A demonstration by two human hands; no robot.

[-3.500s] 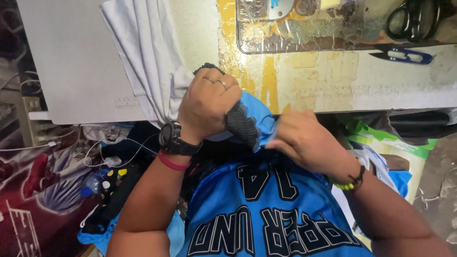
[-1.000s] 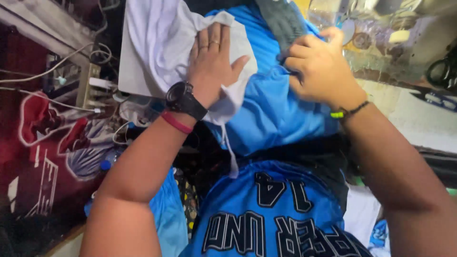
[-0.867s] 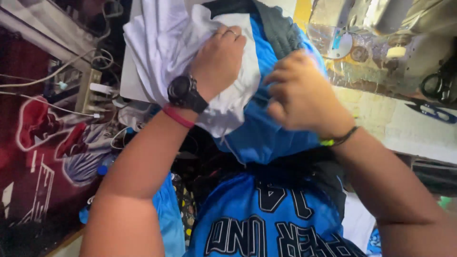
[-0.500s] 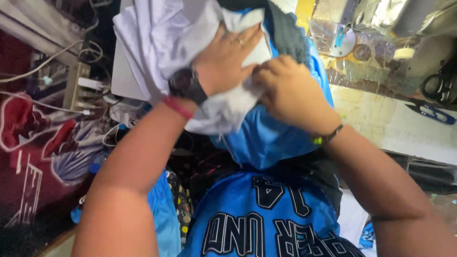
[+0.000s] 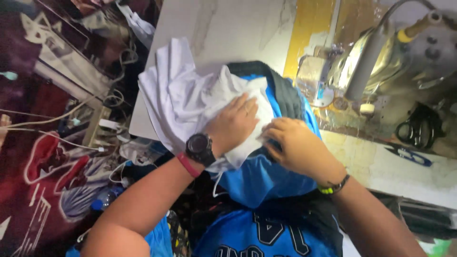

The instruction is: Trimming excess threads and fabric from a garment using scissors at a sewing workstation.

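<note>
My left hand (image 5: 234, 123), with a black watch and red band at the wrist, lies flat on a bunched white fabric (image 5: 181, 97) and presses it down over a bright blue garment (image 5: 259, 178). My right hand (image 5: 295, 145) pinches the edge where the white fabric meets the blue one. A dark mesh trim (image 5: 285, 90) runs along the far rim of the blue garment. The pile rests at the edge of a pale worktable (image 5: 228, 33).
A sewing machine (image 5: 385, 62) stands at the right on a yellowed tabletop. Black scissors (image 5: 421, 128) and a blue thread snipper (image 5: 409, 154) lie beside it. Cables and a power strip (image 5: 97, 128) hang at the left over red patterned cloth.
The view swung up toward the tabletop. Both hands shifted the white and blue fabrics onto the table; my left hand went from gripping the white fabric to pressing flat on it.
</note>
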